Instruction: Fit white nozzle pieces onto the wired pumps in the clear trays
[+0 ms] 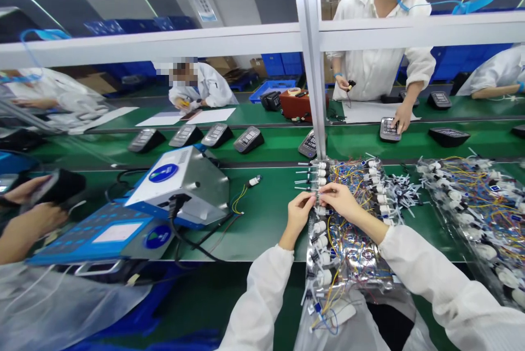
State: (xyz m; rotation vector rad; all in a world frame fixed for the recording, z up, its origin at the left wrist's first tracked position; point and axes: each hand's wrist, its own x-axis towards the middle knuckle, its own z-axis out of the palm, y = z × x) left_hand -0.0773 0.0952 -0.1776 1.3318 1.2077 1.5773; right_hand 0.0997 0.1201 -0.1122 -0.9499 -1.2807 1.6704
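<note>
My left hand [298, 214] and my right hand [340, 200] meet over a long batch of small white plug-like parts with coloured wires [348, 220] lying on silvery bags on the green bench [266, 220]. Both hands pinch one small white part with a thin pin [316, 194] at the left edge of the batch. A row of similar white parts with pins [314, 173] lies just beyond my fingers. White sleeves cover both my forearms.
A grey and blue machine [180, 184] with black cables stands to the left, a blue panel [106, 233] before it. A second batch of wired parts [476, 198] lies at right. Black display units [217, 135] ride the far conveyor. An aluminium post [311, 66] rises ahead. Other people work across and at left.
</note>
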